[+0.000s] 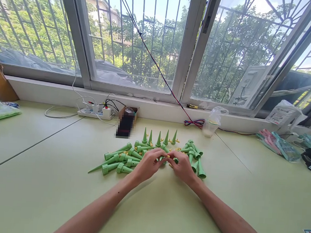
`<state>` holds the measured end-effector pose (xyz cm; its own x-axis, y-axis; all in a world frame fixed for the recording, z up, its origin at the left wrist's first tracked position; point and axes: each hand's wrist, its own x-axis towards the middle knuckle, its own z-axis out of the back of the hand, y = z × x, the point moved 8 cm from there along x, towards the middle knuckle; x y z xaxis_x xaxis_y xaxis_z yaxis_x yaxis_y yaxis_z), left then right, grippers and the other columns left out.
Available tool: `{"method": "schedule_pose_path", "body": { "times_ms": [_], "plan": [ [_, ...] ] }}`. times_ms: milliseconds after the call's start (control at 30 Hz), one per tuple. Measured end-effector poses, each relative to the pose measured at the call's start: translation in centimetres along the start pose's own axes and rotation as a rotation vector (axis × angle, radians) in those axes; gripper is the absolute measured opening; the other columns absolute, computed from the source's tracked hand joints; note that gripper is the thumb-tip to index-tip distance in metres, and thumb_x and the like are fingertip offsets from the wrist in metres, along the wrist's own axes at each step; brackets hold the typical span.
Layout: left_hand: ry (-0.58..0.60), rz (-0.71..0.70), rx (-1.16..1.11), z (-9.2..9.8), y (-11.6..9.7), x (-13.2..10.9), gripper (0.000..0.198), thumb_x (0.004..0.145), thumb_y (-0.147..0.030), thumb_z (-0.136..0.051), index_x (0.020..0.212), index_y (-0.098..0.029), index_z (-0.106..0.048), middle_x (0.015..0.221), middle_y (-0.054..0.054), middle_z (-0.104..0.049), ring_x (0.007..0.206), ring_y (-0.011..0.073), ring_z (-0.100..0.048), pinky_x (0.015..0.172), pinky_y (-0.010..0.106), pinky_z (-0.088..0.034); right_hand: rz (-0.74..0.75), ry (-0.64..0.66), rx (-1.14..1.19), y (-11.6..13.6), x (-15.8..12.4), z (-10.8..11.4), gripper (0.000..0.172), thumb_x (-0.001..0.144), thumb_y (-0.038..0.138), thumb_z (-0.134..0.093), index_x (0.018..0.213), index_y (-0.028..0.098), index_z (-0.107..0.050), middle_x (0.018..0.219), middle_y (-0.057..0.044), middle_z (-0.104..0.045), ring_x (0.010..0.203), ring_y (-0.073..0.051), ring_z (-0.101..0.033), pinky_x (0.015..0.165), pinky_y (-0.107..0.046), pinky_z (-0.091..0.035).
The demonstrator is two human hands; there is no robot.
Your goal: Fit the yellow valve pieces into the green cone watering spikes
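Observation:
My left hand (149, 163) and my right hand (182, 165) meet in the middle of the table, fingertips pinched together. Between them shows a small yellow plastic piece (168, 156), pinched by my right fingers. My left fingers close around a green plastic spike (162, 159), mostly hidden by the hand. Left of my hands lies a loose pile of green cone-shaped spikes with ribbed caps (112, 158). More green spikes (200, 167) lie to the right. Behind my hands, several capped spikes (158, 139) stand upright in a row, with yellow pieces on or beside them.
Along the sill stand a power strip (95, 113) with cables, a small cardboard box (134, 114), coiled red and blue wire (195, 122) and a plastic cup with a bag (210, 127). Plastic-wrapped packets (278, 144) lie at right, a green-white bag (1, 111) at left.

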<state>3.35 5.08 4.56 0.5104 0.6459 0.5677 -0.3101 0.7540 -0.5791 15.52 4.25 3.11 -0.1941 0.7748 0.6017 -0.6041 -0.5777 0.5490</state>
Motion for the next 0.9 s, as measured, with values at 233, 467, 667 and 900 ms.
{"method": "schedule_pose_path", "body": {
  "times_ms": [233, 467, 667, 900],
  "plan": [
    [0.007, 0.081, -0.049, 0.06, 0.97, -0.05, 0.012, 0.088, -0.018, -0.054, 0.083, -0.016, -0.065, 0.075, 0.0, -0.059, 0.057, 0.0087, -0.053, 0.054, 0.02, -0.044, 0.017, 0.026, -0.02, 0.22, -0.24, -0.35, 0.006, 0.088, 0.021, -0.062, 0.088, 0.02, -0.068, 0.076, -0.002, -0.067, 0.071, -0.018, -0.059, 0.07, -0.029, -0.043],
    [0.041, 0.078, -0.07, -0.12, 1.07, -0.2, 0.012, 0.088, -0.017, -0.053, 0.081, -0.016, -0.062, 0.075, 0.0, -0.058, 0.056, 0.0083, -0.053, 0.055, 0.02, -0.045, 0.042, 0.019, -0.035, 0.53, -0.31, -0.45, 0.008, 0.089, 0.024, -0.061, 0.086, 0.02, -0.068, 0.078, -0.004, -0.068, 0.072, -0.02, -0.06, 0.07, -0.03, -0.043],
    [0.053, 0.064, -0.06, -0.2, 1.15, -0.31, 0.012, 0.088, -0.017, -0.051, 0.082, -0.017, -0.062, 0.077, 0.001, -0.059, 0.059, 0.009, -0.054, 0.056, 0.02, -0.046, 0.061, 0.014, -0.056, 0.71, -0.28, -0.4, 0.013, 0.091, 0.027, -0.059, 0.084, 0.02, -0.067, 0.075, -0.003, -0.067, 0.07, -0.019, -0.06, 0.07, -0.03, -0.044],
    [0.027, 0.018, -0.002, 0.13, 0.44, -0.08, 0.014, 0.087, -0.017, -0.051, 0.081, -0.018, -0.063, 0.075, 0.001, -0.06, 0.061, 0.0108, -0.055, 0.057, 0.021, -0.046, 0.035, 0.021, -0.073, 0.59, -0.21, -0.36, 0.007, 0.088, 0.022, -0.062, 0.083, 0.019, -0.066, 0.074, -0.002, -0.066, 0.07, -0.018, -0.059, 0.071, -0.029, -0.043]
  ]
}}
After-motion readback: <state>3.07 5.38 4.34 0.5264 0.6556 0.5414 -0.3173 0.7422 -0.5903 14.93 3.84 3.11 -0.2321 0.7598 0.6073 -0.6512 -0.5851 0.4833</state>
